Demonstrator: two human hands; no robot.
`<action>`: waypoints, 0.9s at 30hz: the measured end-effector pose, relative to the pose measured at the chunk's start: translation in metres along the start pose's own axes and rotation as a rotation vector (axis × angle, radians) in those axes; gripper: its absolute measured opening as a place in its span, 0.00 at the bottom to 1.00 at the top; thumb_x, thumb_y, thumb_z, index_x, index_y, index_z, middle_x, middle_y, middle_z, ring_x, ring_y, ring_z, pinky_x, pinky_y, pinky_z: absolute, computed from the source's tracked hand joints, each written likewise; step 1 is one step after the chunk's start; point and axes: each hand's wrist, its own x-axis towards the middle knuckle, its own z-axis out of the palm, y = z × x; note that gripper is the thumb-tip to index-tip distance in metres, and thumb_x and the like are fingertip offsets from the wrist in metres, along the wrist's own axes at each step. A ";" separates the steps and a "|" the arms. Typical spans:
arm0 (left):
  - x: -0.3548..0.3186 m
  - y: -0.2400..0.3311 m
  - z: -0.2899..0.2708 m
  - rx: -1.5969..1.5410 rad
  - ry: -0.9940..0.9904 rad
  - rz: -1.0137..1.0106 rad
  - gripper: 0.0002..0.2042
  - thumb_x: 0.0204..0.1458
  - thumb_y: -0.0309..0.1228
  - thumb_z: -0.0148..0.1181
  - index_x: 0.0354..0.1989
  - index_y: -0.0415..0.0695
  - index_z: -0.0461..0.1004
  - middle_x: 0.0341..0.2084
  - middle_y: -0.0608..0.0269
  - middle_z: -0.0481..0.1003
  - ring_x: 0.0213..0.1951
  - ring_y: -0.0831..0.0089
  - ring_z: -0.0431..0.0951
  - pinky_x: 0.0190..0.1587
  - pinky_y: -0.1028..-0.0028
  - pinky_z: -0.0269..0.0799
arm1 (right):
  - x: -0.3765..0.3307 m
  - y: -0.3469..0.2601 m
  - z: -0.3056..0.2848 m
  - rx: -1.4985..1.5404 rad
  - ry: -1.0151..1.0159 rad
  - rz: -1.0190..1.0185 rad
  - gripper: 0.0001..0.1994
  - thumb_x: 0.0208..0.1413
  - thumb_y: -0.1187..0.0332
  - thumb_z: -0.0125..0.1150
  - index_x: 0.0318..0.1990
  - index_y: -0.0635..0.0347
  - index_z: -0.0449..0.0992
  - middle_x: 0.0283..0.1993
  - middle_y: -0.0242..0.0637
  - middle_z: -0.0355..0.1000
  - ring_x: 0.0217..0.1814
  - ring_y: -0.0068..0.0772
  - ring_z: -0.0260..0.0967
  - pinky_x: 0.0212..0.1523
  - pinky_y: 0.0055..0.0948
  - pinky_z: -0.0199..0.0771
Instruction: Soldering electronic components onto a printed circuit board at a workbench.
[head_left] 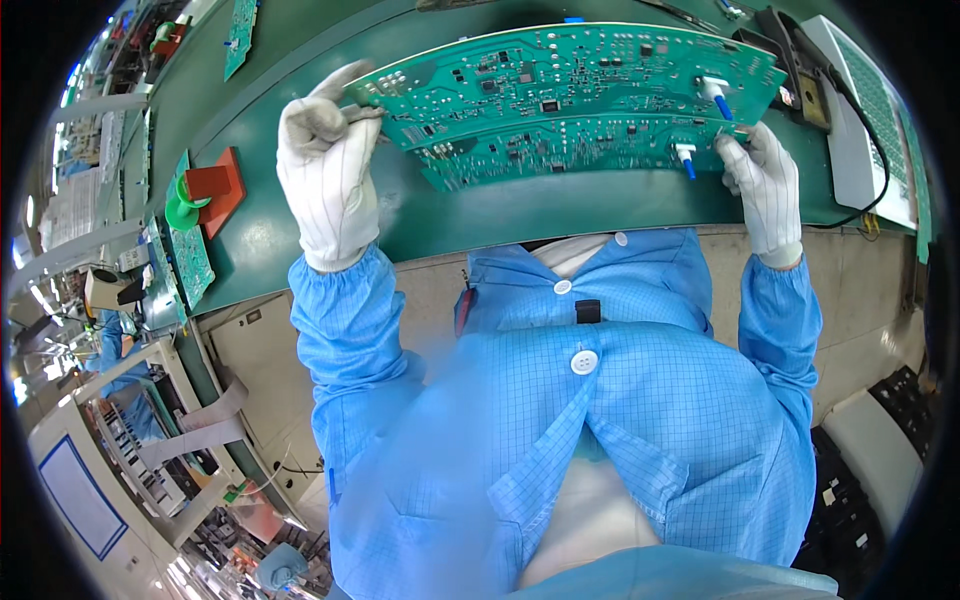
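Observation:
A large green circuit board (560, 90), made of two long strips side by side, is tilted up above the green workbench (440, 215). Small chips and solder points cover the face turned toward me. Near its right end, two white parts with blue shafts (722, 105) stick out. White-gloved, my left hand (330, 170) grips the board's left end between thumb and fingers. My right hand (762, 185), also gloved, is closed at the lower right corner; its fingertips pinch the board's edge.
Left on the bench stands a red holder (225, 192) with a green spool (185, 208). Another circuit board (192, 265) lies by it, and one more (241, 38) is at the far left. A white tray (860, 120) and a black cable (882, 165) are at the right.

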 end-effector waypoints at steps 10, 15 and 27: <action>-0.045 0.006 0.018 0.108 0.026 0.011 0.16 0.49 0.11 0.63 0.36 0.40 0.62 0.40 0.58 0.76 0.43 0.72 0.77 0.49 0.74 0.73 | 0.021 0.061 0.005 -0.067 0.293 -0.581 0.25 0.67 0.50 0.57 0.55 0.67 0.74 0.48 0.41 0.76 0.48 0.31 0.75 0.51 0.27 0.74; -0.030 -0.011 0.015 0.501 -0.112 -0.017 0.14 0.52 0.22 0.65 0.43 0.41 0.66 0.41 0.60 0.78 0.44 0.67 0.77 0.49 0.72 0.74 | 0.023 0.067 0.005 -0.064 0.273 -0.550 0.15 0.67 0.66 0.56 0.55 0.66 0.74 0.49 0.41 0.77 0.51 0.33 0.75 0.54 0.28 0.73; -0.008 -0.076 0.014 0.827 -0.182 0.179 0.13 0.49 0.32 0.66 0.42 0.43 0.76 0.30 0.64 0.80 0.36 0.63 0.80 0.46 0.66 0.74 | 0.018 0.074 0.001 0.094 0.212 -0.327 0.15 0.65 0.70 0.52 0.56 0.65 0.75 0.57 0.41 0.76 0.58 0.31 0.73 0.62 0.29 0.71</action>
